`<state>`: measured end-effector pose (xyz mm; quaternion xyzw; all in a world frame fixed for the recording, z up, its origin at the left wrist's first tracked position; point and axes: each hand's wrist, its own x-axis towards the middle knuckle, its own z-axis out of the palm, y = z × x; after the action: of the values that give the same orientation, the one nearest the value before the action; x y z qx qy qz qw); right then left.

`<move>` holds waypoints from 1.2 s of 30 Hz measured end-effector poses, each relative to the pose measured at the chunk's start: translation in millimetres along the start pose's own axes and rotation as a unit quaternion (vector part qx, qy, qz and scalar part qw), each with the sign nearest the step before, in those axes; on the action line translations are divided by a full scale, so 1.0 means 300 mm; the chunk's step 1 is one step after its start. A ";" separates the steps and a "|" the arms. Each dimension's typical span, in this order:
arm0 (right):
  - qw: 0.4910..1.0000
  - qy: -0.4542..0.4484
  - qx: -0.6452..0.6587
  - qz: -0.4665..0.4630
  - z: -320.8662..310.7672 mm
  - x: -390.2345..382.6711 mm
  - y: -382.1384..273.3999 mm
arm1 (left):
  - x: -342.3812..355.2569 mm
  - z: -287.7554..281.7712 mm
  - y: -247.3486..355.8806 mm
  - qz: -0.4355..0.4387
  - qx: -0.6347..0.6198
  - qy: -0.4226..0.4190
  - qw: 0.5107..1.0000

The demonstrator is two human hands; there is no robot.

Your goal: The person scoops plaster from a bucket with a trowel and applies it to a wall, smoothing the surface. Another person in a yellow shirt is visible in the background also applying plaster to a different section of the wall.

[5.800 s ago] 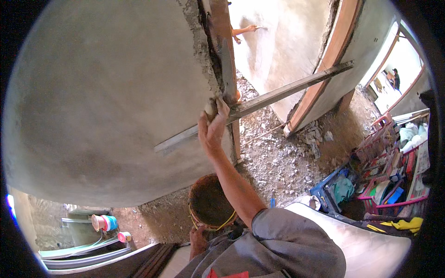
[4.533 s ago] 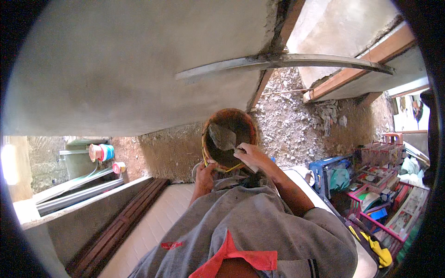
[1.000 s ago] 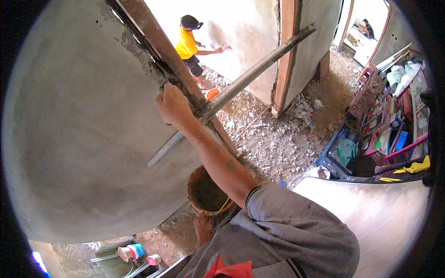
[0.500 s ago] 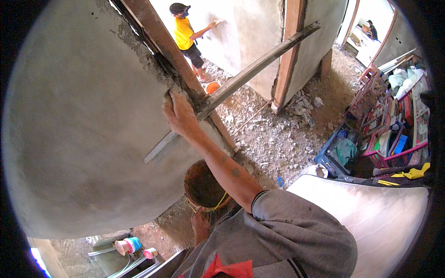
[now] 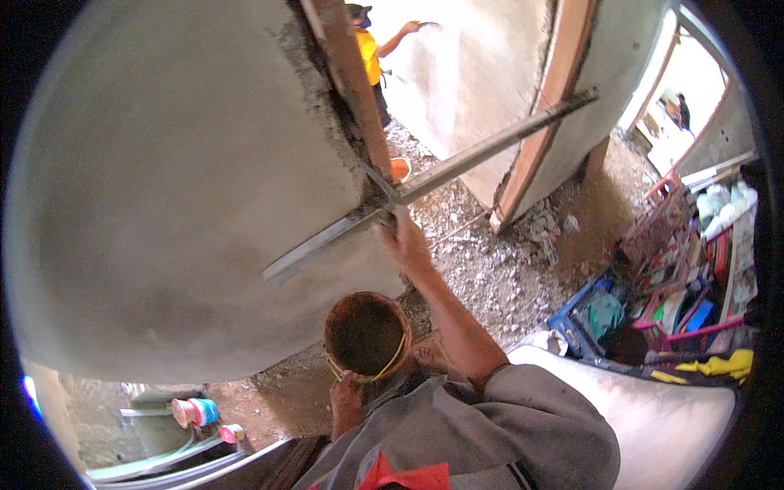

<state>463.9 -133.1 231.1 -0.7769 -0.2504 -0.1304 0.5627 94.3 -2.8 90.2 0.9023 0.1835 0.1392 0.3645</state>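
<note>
A round orange bucket (image 5: 366, 336) with a yellow handle sits closest, gripped at its rim by the left hand (image 5: 346, 398). Above it, the right hand (image 5: 406, 242) is clamped on a long metal straightedge (image 5: 425, 184) pressed slantwise against the grey plastered wall (image 5: 180, 180). Farther off, a person in yellow (image 5: 369, 53) works another wall.
</note>
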 end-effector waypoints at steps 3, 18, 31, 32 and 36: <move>0.982 -0.123 -0.118 0.075 -0.159 -0.082 0.173 | -0.001 0.031 0.012 -0.269 -0.348 0.048 0.897; 0.857 -0.179 -0.470 -0.107 -0.319 0.236 0.202 | 0.036 0.037 0.036 -0.436 -0.527 0.068 0.726; 0.776 -0.149 -0.588 -0.173 -0.487 0.602 -0.237 | 0.047 0.051 0.046 -0.389 -0.518 0.051 0.760; 0.781 -0.154 -0.581 -0.170 -0.498 0.621 -0.279 | 0.050 0.061 0.047 -0.395 -0.515 0.060 0.759; 0.776 -0.175 -0.587 -0.153 -0.508 0.662 -0.407 | 0.068 0.100 0.027 -0.329 -0.504 0.072 0.796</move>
<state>577.4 -198.8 476.8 -0.9173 -0.3352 -0.1980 -0.0833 126.1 -17.6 77.4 0.4638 0.3992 0.1482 0.7769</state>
